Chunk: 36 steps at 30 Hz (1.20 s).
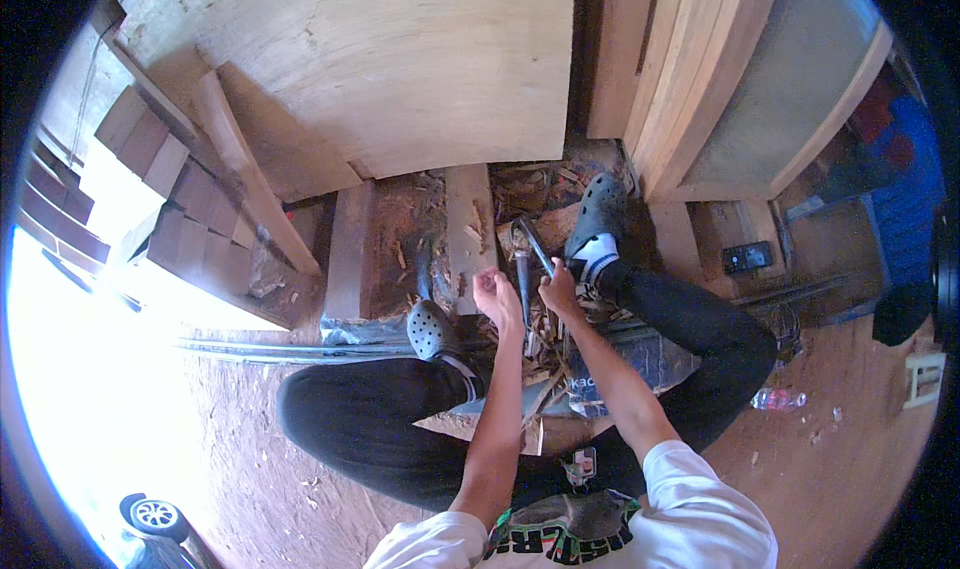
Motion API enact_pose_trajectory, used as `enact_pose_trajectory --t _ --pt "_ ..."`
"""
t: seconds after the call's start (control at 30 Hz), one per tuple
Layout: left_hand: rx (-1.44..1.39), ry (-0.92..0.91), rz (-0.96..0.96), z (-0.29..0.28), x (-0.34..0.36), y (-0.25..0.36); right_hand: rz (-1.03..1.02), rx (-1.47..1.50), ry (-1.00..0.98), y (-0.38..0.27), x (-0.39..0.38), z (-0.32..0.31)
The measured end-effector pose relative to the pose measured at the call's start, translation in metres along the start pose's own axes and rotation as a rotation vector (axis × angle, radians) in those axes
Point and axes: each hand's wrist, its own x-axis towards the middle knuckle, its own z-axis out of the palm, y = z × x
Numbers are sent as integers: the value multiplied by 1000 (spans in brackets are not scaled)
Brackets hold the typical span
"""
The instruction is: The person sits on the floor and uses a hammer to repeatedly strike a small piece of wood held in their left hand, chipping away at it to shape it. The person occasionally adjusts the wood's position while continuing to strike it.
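Observation:
My right hand (560, 289) is closed round the lower end of a slim dark tool (537, 245), which slants up and left; its exact kind does not show. Left of it, my left hand (492, 297) is raised with the fingers curled in, and whatever they may hold is too small to make out. Between the hands, a narrow grey metal-looking piece (523, 287) points down among wood scraps. Beside my left hand lies a pale wooden board (468, 209) with shavings on it. A short wooden block (553, 225) sits beyond the tool, near my right shoe.
My clogs (430, 331) stand on either side of the scraps. A large plywood sheet (400, 69) leans ahead, with framed wooden panels (700, 79) to its right. Stacked wood blocks (190, 199) are at left. A phone (747, 258) and a plastic bottle (778, 400) lie at right.

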Motion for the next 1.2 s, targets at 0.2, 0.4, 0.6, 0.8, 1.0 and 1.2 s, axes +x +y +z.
enact_pose_trajectory --t 0.2,0.4,0.6,0.8,1.0,1.2 --pt "-495 -481 -924 -14 -48 -23 264 1464 -379 -45 -61 -49" --pt "-572 -715 -880 -12 -35 18 -116 1990 -418 -77 -59 -90" --pt "-403 -642 -459 -9 -76 19 -123 1972 -259 -71 -55 -90" --pt "-19 -642 -290 -32 -112 34 -185 1789 -154 -50 -34 -81" --pt "93 -707 -166 -49 -131 35 -6 1757 -221 -32 -32 -101" --pt "-350 -402 -355 -33 -109 32 -117 2221 -474 -71 -74 -97"
